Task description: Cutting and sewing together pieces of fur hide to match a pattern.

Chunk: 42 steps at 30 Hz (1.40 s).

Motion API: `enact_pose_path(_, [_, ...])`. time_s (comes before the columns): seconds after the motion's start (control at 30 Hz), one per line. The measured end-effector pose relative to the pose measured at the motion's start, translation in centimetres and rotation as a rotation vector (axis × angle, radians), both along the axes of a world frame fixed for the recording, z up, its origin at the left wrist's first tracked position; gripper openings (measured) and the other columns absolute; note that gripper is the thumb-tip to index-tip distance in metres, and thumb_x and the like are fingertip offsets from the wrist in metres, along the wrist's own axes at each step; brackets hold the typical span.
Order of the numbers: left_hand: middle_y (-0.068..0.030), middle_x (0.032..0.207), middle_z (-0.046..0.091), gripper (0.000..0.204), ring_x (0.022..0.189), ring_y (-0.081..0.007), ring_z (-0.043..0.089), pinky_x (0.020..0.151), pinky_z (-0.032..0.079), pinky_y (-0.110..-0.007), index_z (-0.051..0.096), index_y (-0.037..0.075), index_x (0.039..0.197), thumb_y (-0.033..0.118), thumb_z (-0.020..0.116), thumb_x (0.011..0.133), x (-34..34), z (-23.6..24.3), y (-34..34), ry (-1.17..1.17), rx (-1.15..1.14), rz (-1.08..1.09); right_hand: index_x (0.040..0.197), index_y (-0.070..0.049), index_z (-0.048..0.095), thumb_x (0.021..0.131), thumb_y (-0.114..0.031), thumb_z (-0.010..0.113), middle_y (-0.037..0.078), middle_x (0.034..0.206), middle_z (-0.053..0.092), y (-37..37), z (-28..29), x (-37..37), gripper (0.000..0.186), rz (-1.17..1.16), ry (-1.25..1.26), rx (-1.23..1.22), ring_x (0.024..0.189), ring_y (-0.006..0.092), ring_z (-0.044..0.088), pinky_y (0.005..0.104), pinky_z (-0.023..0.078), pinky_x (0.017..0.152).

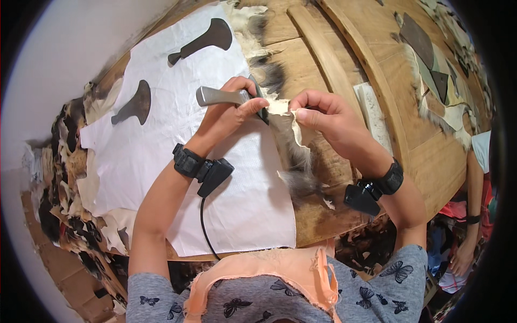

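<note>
My left hand (231, 110) is closed around a broad-bladed hand knife (218, 97), whose grey metal handle points left. The knife's dark blade shows in part at my fingertips, upright beside a pale scrap of hide (279, 106). My left thumb presses against that hide. On its other side, my right hand (326, 116) pinches the hide between thumb and fingers. A narrow cream edge hangs below the right fingers, and grey fur (299, 157) lies beneath it. How much of the hide is one piece, I cannot tell.
Two dark flared-blade knives, one far (210, 39) and one left (139, 103), lie on a white sheet (231, 210). Wooden bars (371, 59) and a whitish block (372, 113) lie on the wooden table (436, 167). Hide pieces (431, 54) lie far right; another person's arm (473, 215) shows there.
</note>
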<state>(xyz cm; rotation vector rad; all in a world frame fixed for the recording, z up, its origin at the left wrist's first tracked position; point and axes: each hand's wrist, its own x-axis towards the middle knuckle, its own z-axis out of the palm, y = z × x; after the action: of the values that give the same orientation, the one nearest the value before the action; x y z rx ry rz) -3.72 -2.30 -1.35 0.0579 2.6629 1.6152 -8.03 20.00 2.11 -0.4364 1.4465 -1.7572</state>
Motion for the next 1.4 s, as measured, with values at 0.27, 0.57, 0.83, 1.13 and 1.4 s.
enact_pose_path(0.27, [-0.001,0.08,0.05,0.031,0.074,-0.0084,0.047,0.066,0.041,-0.023,0.049,0.006,0.085,0.03,0.068,0.081,-0.4,0.0,0.4,-0.036,0.086,0.072,0.089,-0.004,0.059,0.087,-0.013,0.056,-0.005,0.08,0.054,2.1,0.9,-0.7,0.01,-0.088,0.16,0.054,0.075,0.0025,0.047,0.0182,0.039,0.066])
enact_pose_path(0.57, [-0.0005,0.08,0.054,0.024,0.077,-0.0088,0.049,0.069,0.042,-0.023,0.049,0.007,0.097,0.025,0.06,0.086,-0.2,0.9,0.1,-0.088,0.044,0.096,0.09,-0.001,0.058,0.087,-0.007,0.057,-0.004,0.083,0.056,2.9,2.2,0.1,0.006,-0.174,0.268,0.075,0.077,0.0042,0.05,0.0186,0.04,0.071])
enact_pose_path(0.83, [0.0005,0.078,0.051,0.032,0.074,-0.006,0.051,0.061,0.041,-0.021,0.045,0.011,0.097,0.035,0.063,0.086,-0.5,-0.7,-0.1,-0.112,0.379,0.153,0.092,-0.001,0.057,0.087,-0.004,0.056,-0.002,0.087,0.055,3.3,2.3,0.6,0.006,-0.245,0.351,0.082,0.08,0.0046,0.049,0.019,0.041,0.072])
enact_pose_path(1.13, [0.0008,0.088,0.054,0.026,0.08,-0.0038,0.052,0.067,0.044,-0.018,0.045,0.014,0.105,0.032,0.056,0.091,-1.4,-1.0,-0.5,-0.197,0.432,0.201,0.095,-0.001,0.058,0.09,-0.004,0.054,-0.002,0.09,0.054,3.6,2.8,0.8,0.008,-0.413,0.518,0.031,0.078,0.0045,0.048,0.0184,0.04,0.069])
enact_pose_path(1.4, [0.0035,0.071,0.051,0.042,0.059,-0.0044,0.049,0.046,0.036,-0.02,0.05,0.013,0.096,0.054,0.041,0.092,-1.7,-0.9,-3.4,-0.121,0.373,0.256,0.1,-0.004,0.059,0.077,-0.007,0.063,0.013,0.097,0.06,5.3,4.1,-2.1,0.023,-0.354,1.57,0.853,0.09,0.029,0.057,0.0368,0.045,0.08])
